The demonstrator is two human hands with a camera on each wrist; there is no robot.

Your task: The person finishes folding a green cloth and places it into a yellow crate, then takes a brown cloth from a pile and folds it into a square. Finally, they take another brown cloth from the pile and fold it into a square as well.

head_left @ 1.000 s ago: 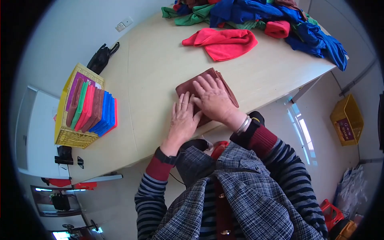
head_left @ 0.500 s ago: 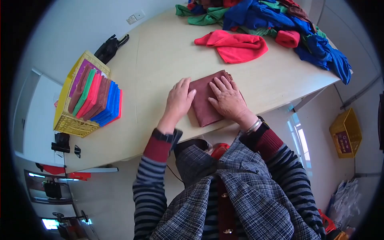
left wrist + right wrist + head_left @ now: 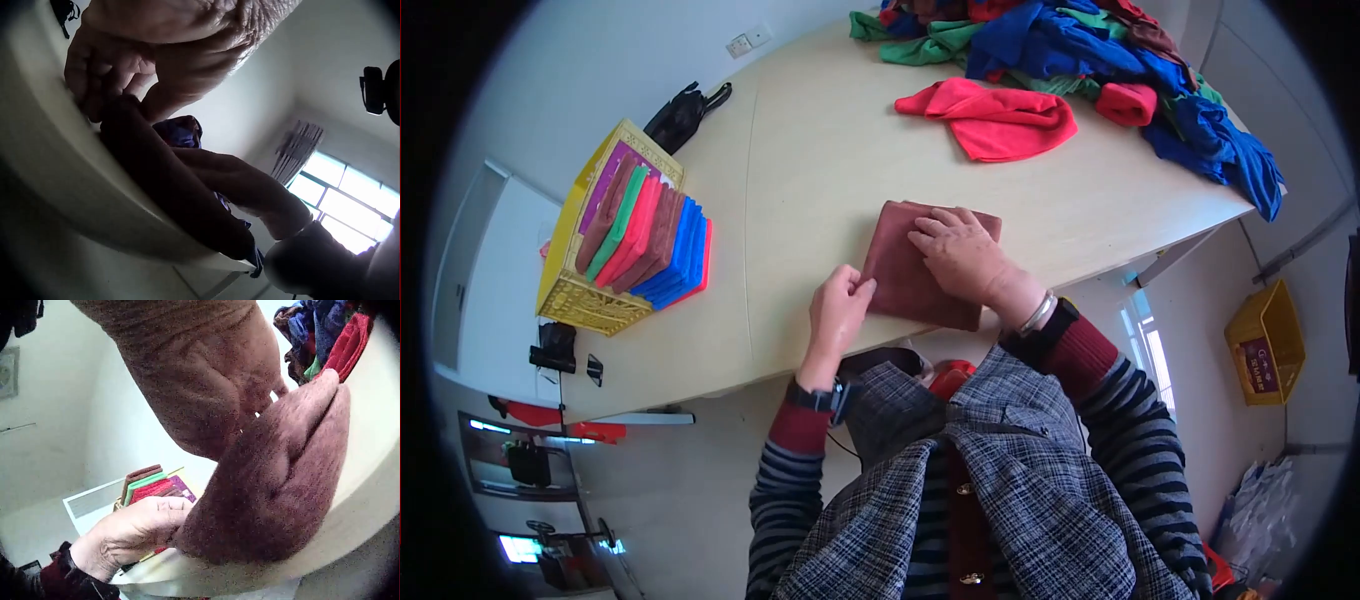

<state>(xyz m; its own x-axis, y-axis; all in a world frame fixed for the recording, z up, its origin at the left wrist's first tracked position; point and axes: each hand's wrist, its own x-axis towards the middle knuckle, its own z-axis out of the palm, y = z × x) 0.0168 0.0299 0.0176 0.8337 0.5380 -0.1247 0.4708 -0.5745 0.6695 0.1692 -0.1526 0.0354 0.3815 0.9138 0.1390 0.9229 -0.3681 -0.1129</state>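
Observation:
A folded brown cloth [image 3: 910, 270] lies at the table's near edge in the head view. My right hand [image 3: 970, 258] rests flat on its upper right part, fingers spread a little. At its left edge my left hand [image 3: 838, 312] pinches the cloth between thumb and curled fingers. The left wrist view shows the left fingers [image 3: 112, 78] on one end of the dark folded cloth [image 3: 169, 181]. In the right wrist view the cloth [image 3: 269, 487] stands thick and rounded in front, with the right hand [image 3: 200, 375] above it and the left hand [image 3: 134, 534] at its far end.
A yellow basket [image 3: 590, 312] with several folded cloths [image 3: 640, 235] stands at the left of the table [image 3: 800, 150]. A red cloth [image 3: 1010, 122] lies beyond the brown one; a heap of mixed cloths [image 3: 1050, 50] is at the back right. A black bag [image 3: 685, 118] lies by the wall.
The brown cloth has turned on the table, and the right hand has stayed on top of it. The left hand has moved down along the left edge and its fingers have curled in.

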